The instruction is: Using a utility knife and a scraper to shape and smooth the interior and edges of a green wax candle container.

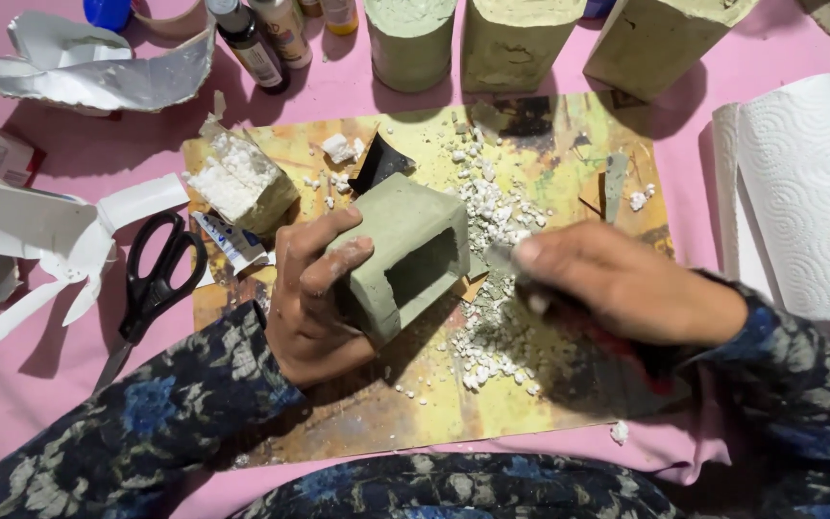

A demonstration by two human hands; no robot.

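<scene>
Left hand (314, 303), fingers (333, 269) clamped round a hollow grey-green clay block (405, 255), holds it tilted on the yellow mottled work board (357, 413). Right hand (626, 284), blurred, fingers closed on a thin metal blade tool (503, 258) just beside the block's opening. White crumbled foam bits (497, 336) lie scattered between hands. Black-handled scissors (156, 279) left, on pink bench (31, 375). Farther off: three tall grey-green clay columns (521, 43); white paper towel roll (809, 192) right.

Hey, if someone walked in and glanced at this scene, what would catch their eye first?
Probably the grey-green hollow block at centre, gripped by the left hand, with the blurred right hand holding a small tool beside its opening. White crumbs litter the yellow board around it; black scissors lie to the left.
</scene>
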